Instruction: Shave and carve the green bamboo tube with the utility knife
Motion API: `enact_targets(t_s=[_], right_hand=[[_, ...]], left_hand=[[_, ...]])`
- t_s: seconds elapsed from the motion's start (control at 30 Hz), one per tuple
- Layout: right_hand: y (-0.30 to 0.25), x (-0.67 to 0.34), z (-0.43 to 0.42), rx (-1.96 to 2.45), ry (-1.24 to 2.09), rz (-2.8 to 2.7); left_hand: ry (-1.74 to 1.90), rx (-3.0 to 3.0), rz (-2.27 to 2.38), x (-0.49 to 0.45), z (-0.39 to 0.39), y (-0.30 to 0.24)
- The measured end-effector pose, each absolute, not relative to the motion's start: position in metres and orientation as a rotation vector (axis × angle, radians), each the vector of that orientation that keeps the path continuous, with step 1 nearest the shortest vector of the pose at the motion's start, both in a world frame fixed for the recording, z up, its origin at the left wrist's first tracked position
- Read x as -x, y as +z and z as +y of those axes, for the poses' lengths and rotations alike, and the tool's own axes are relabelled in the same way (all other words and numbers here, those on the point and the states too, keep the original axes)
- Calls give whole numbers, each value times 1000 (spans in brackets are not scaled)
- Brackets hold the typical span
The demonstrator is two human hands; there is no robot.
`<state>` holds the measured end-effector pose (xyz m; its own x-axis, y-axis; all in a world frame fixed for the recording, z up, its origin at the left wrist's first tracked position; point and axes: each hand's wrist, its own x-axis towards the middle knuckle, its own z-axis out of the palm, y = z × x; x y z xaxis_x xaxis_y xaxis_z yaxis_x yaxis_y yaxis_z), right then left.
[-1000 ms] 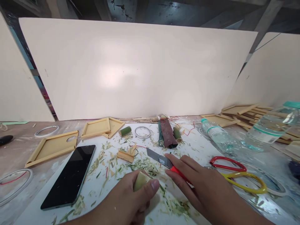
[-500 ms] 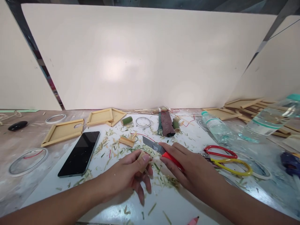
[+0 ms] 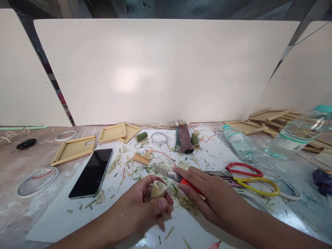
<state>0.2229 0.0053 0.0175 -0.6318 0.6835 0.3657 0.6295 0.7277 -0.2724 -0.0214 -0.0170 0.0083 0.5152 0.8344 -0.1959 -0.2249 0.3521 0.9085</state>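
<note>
A short, pale bamboo tube (image 3: 157, 190) is held between the thumb and fingers of my left hand (image 3: 145, 204). Its open end faces up and has an uneven, notched rim. My right hand (image 3: 210, 197) grips a red box cutter (image 3: 192, 186), its blade out and pointing to the upper left. Blade and tube are apart. Under both hands lies a white board (image 3: 59, 221) strewn with green and pale shavings (image 3: 186, 204). Just beyond the hands are split bamboo pieces (image 3: 141, 159) and a thin red thread (image 3: 166, 155).
A phone (image 3: 91, 173) lies left, near wooden frames (image 3: 74, 149) and clear rings (image 3: 37, 183). Scissors (image 3: 256, 180) with red and yellow handles and plastic bottles (image 3: 241, 143) are to the right. Green bamboo (image 3: 141, 136) and brown cloth (image 3: 184, 138) lie behind; a white panel (image 3: 166, 76) stands at the back.
My left hand has turned the bamboo tube, so its open end now shows upward. The right hand with the box cutter has shifted slightly down, and the view has tilted up a little.
</note>
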Motion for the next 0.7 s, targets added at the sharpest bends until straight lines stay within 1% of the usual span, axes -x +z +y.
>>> enact_targets(t_s=[0.37,0.7], right_hand=[[5,-222,7,1022,378,-2462],[10,-207,5,966,444,-2566]], left_hand=[[742,-890,748,21,-17,3],[688,-1017,756,25,-13,5]])
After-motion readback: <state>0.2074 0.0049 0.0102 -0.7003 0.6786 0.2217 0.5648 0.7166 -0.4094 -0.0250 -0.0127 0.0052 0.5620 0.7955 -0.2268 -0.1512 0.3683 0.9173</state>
